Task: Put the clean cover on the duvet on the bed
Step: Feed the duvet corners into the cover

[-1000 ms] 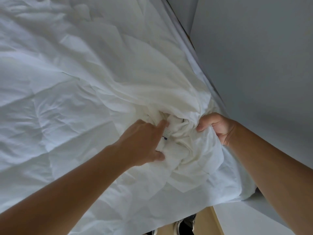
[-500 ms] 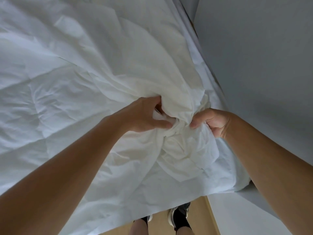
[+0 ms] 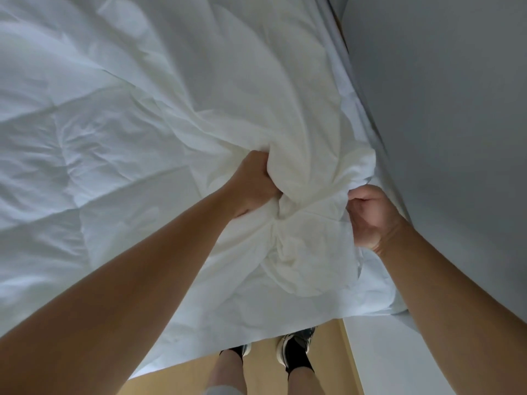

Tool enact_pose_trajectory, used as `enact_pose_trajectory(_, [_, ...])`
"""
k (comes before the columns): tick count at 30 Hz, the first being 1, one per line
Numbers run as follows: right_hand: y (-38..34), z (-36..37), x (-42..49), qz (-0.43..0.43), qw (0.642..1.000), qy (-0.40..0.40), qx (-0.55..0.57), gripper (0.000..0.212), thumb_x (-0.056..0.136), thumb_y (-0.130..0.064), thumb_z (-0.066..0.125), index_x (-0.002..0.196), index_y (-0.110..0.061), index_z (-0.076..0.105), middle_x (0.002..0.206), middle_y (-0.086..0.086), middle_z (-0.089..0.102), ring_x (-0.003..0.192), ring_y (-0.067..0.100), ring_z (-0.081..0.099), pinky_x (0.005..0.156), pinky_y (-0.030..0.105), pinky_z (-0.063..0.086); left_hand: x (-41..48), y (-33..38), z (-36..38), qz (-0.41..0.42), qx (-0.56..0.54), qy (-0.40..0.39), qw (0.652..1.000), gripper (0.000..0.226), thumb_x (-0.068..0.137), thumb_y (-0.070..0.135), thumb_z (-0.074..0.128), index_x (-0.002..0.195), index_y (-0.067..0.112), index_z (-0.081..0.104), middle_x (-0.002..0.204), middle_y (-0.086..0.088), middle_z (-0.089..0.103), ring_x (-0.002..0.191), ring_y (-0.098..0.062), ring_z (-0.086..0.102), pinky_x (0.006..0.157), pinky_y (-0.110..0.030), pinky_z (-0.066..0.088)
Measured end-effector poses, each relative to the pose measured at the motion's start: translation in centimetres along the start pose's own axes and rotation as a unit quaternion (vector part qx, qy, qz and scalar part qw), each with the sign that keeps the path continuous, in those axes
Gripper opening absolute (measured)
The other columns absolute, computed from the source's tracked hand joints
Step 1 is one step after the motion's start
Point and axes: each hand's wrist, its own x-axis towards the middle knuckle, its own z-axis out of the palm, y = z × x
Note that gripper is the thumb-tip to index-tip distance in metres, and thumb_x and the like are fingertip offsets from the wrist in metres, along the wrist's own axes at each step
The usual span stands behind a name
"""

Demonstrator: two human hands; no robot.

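A white duvet cover (image 3: 119, 129) lies crumpled over the bed and fills most of the head view. Near the bed's right corner the fabric is bunched into a cream-white wad (image 3: 308, 201), which looks like a duvet corner under the cover. My left hand (image 3: 253, 183) grips this wad from the left, fingers curled into the cloth. My right hand (image 3: 370, 218) grips the bunched fabric at its right side, palm turned toward me. Where cover ends and duvet begins I cannot tell.
A grey wall (image 3: 442, 124) runs close along the bed's right side. Below the bed's near edge are a wooden floor (image 3: 265, 377) and my feet in dark shoes (image 3: 293, 346). A white skirting panel (image 3: 379, 352) stands at the lower right.
My left hand has moved up from the front of the wad and clenched into the cloth. The right hand has turned its palm toward me. The bunched corner is pulled nearer.
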Motion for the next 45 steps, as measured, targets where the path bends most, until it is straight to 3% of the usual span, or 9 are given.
enact_pose_trajectory(5, [0.7, 1.8, 0.2, 0.004, 0.997, 0.055, -0.057, 0.019, 0.085, -0.029, 0.065, 0.077, -0.022, 0.081, 0.082, 0.000, 0.075, 0.081, 0.020, 0.073, 0.069, 0.031, 0.060, 0.5, -0.2, 1.1, -0.045, -0.056, 0.017, 0.997, 0.027, 0.085, 0.007, 0.070, 0.080, 0.033, 0.066, 0.069, 0.032, 0.067, 0.066, 0.020, 0.060, 0.051, -0.001, 0.041])
enact_pose_trajectory(8, [1.6, 1.8, 0.4, -0.003, 0.978, 0.179, -0.107, 0.072, 0.106, -0.019, 0.037, 0.043, -0.023, 0.071, 0.052, -0.007, 0.065, 0.049, 0.009, 0.065, 0.045, 0.018, 0.050, 0.9, 0.1, 1.5, -0.048, -0.047, 0.015, 0.998, 0.026, 0.088, 0.010, 0.070, 0.080, 0.034, 0.063, 0.073, 0.021, 0.066, 0.064, 0.018, 0.059, 0.048, 0.000, 0.038])
enact_pose_trajectory(17, [2.1, 3.8, 0.0, 0.049, 0.953, 0.226, -0.195, 0.075, 0.101, 0.007, 0.034, 0.036, -0.018, 0.062, 0.040, -0.005, 0.055, 0.035, 0.005, 0.056, 0.036, 0.016, 0.043, 0.0, -0.6, 2.4, -0.152, -0.171, -0.015, 0.973, 0.035, 0.090, 0.020, 0.072, 0.124, 0.023, 0.064, 0.110, 0.005, 0.068, 0.096, -0.014, 0.064, 0.067, -0.021, 0.052])
enact_pose_trajectory(23, [4.5, 5.3, 0.9, 0.097, 0.920, 0.290, -0.245, 0.029, 0.103, 0.000, 0.045, 0.078, -0.015, 0.050, 0.062, 0.001, 0.056, 0.060, 0.012, 0.052, 0.056, 0.021, 0.042, -1.5, -1.0, 2.6, -0.209, -0.245, -0.012, 0.947, 0.030, 0.097, 0.014, 0.058, 0.126, 0.016, 0.063, 0.117, -0.006, 0.068, 0.108, -0.027, 0.065, 0.078, -0.034, 0.056])
enact_pose_trajectory(28, [6.7, 5.5, 2.2, 0.049, 0.871, 0.361, -0.330, 0.021, 0.103, 0.000, 0.048, 0.106, -0.020, 0.053, 0.082, -0.004, 0.045, 0.071, 0.003, 0.042, 0.064, 0.010, 0.040, -5.5, 0.8, 2.7, -0.141, -0.113, 0.406, 0.896, 0.032, 0.091, 0.043, 0.056, 0.112, 0.021, 0.062, 0.110, 0.003, 0.065, 0.101, -0.018, 0.064, 0.092, -0.042, 0.053])
enact_pose_trajectory(30, [7.6, 6.7, 2.5, -0.033, 0.842, 0.351, -0.409, 0.038, 0.101, 0.006, 0.050, 0.139, 0.001, 0.045, 0.111, -0.003, 0.057, 0.091, -0.006, 0.051, 0.075, -0.006, 0.033, -7.5, 2.2, 4.4, -0.098, -0.035, 0.362, 0.926, 0.078, 0.071, 0.083, 0.058, 0.128, 0.030, 0.046, 0.118, 0.008, 0.053, 0.106, -0.012, 0.052, 0.090, -0.033, 0.046])
enact_pose_trajectory(32, [8.1, 7.6, 2.4, -0.065, 0.823, 0.365, -0.431, 0.042, 0.100, 0.002, 0.054, 0.141, 0.004, 0.044, 0.126, 0.011, 0.060, 0.113, 0.005, 0.060, 0.070, -0.001, 0.040, -8.2, 2.2, 6.4, -0.122, 0.082, 0.259, 0.955, 0.107, 0.062, 0.080, 0.069, 0.146, 0.030, 0.025, 0.129, -0.002, 0.042, 0.110, -0.019, 0.039, 0.088, -0.038, 0.041])
enact_pose_trajectory(37, [6.9, 7.6, 2.1, -0.090, 0.763, 0.382, -0.514, 0.021, 0.096, -0.033, 0.059, 0.094, -0.013, 0.061, 0.093, 0.002, 0.069, 0.091, 0.026, 0.064, 0.077, 0.037, 0.050, -8.4, -1.7, 4.6, -0.184, -0.032, 0.291, 0.938, 0.042, 0.089, 0.033, 0.065, 0.123, 0.017, 0.046, 0.112, -0.010, 0.064, 0.101, -0.035, 0.062, 0.082, -0.041, 0.053])
enact_pose_trajectory(45, [4.4, 5.1, 0.2, -0.114, 0.787, 0.379, -0.473, 0.030, 0.094, -0.016, 0.055, 0.065, -0.013, 0.052, 0.053, -0.013, 0.052, 0.049, 0.001, 0.043, 0.046, 0.013, 0.034, -18.4, -10.2, -0.4, -0.280, -0.167, 0.355, 0.876, 0.030, 0.065, 0.043, 0.070, 0.086, 0.022, 0.071, 0.072, 0.005, 0.070, 0.068, -0.016, 0.064, 0.056, -0.032, 0.049])
